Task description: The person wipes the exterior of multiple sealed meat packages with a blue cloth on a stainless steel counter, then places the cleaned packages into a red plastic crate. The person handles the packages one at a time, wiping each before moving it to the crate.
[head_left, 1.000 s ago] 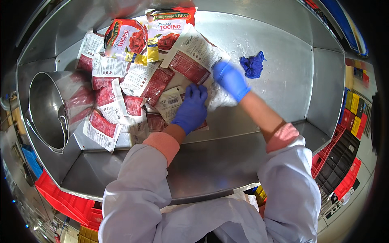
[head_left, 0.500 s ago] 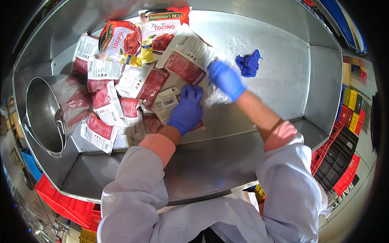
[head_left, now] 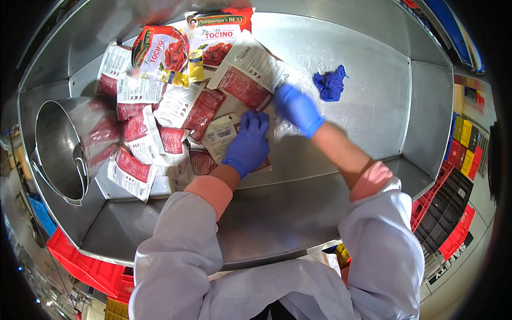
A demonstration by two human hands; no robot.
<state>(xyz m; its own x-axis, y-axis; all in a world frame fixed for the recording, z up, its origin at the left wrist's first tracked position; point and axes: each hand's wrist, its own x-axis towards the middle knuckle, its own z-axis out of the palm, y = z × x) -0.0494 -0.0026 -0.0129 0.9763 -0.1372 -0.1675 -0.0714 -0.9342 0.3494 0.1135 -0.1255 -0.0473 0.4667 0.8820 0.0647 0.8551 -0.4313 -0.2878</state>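
My left hand (head_left: 248,144), in a blue glove, rests over the lower pouches. Its bent fingertips grip the bottom corner of a large white-and-red meat pouch (head_left: 246,88), which lies back side up and tilted. A smaller pouch (head_left: 217,134) with a barcode lies partly beneath this hand. My right hand (head_left: 298,111), also blue-gloved, is at the large pouch's right edge. Motion smears its fingers, so what they hold cannot be made out. Wet streaks and bubbles show on the metal beside it. Beyond lies a crumpled dark blue cloth (head_left: 329,84).
Several more pouches (head_left: 173,106) overlap on the left, two with red fronts (head_left: 221,40) up at the back. A steel bucket (head_left: 58,152) lies on its side at the left. Raised metal walls (head_left: 429,112) edge the basin. Stacked crates (head_left: 445,205) stand outside at right, a red crate (head_left: 88,264) at lower left.
My right hand has shifted slightly at the pouch's right edge. My left hand stays at the bottom corner, and the pouches lie as before.
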